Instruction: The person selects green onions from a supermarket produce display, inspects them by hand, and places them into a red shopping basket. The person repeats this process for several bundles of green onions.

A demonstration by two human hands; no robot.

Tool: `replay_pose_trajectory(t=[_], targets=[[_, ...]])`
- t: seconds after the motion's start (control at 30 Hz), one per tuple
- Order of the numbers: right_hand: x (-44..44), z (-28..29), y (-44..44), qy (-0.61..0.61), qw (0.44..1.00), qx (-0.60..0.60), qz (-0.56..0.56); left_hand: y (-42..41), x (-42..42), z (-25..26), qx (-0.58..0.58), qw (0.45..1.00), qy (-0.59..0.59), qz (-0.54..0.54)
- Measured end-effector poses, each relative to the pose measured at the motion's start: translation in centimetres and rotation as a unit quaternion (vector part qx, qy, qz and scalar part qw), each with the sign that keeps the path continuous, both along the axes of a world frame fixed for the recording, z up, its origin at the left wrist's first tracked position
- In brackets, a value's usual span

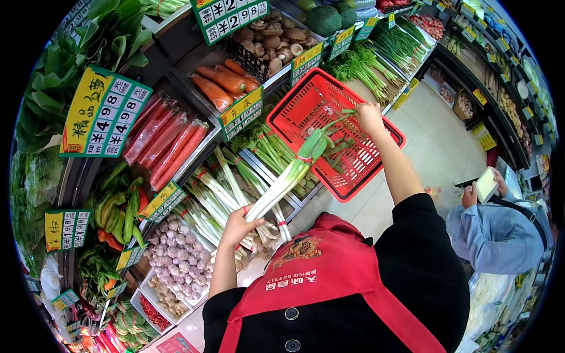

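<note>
My left hand [240, 227] is closed round the white lower end of a bundle of Chinese leeks [287, 181], bound with a red band. The bundle slants up to the right, its cut green tops above a red plastic basket [287, 110]. At the basket's far right side my right hand [370, 118] pinches a green leaf end that stretches from the tops. Green leaf scraps [342, 148] and a few pale bits lie in the basket. More banded leeks [212, 189] rest on the shelf beyond my left hand, their roots towards me.
Garlic bulbs [178, 256] fill a white tray at left. Celery [282, 150], wrapped red radishes [165, 137], carrots [225, 84] and mushrooms [273, 37] lie beyond. A price sign [106, 112] stands among the produce. At right, a person [496, 234] holds a pale device near the tiled floor [419, 132].
</note>
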State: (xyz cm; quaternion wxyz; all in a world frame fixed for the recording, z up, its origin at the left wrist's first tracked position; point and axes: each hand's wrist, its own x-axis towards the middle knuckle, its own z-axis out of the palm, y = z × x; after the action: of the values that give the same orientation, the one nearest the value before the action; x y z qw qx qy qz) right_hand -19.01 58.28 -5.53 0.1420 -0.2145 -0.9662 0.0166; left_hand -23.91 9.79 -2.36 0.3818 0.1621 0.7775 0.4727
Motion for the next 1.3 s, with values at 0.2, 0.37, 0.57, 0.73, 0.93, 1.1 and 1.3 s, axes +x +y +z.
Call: replay_pose_trajectory(t=[0.2,0.37,0.57,0.73,0.93,1.1,1.3], targets=[[0.3,3.7,-5.3,-0.2,0.978,0.055,0.004,-1.0,0.1,-0.6,-0.044,0.996,0.077,-0.001],[-1.3,5.5,-7.8,-0.026,0.956,-0.282,0.072,-0.4,0.3,-1.9,-0.041,0.994,0.098,0.03],[-2.8,2.7,-7.9,-0.001,0.789,-0.604,0.115,0.7,0.0,-2.6,-0.055,0.981,0.187,0.022],[-2.9,6.7,-10.9,-0.025,0.699,-0.713,0.037,0.7,0.2,-3.7,-0.019,0.981,0.18,0.066],[-4.5,5.0,-9.3,-0.02,0.758,-0.652,-0.019,1.9,0.7,-1.3,-0.045,0.977,0.201,0.059],[-4.7,5.3,-8.1,-0.029,0.758,-0.651,0.023,1.6,0.1,-2.4,-0.029,0.974,0.22,0.049],[-4.6,5.4,-8.8,-0.015,0.639,-0.768,-0.035,3.4,0.9,-0.5,-0.062,0.966,0.239,0.074]])
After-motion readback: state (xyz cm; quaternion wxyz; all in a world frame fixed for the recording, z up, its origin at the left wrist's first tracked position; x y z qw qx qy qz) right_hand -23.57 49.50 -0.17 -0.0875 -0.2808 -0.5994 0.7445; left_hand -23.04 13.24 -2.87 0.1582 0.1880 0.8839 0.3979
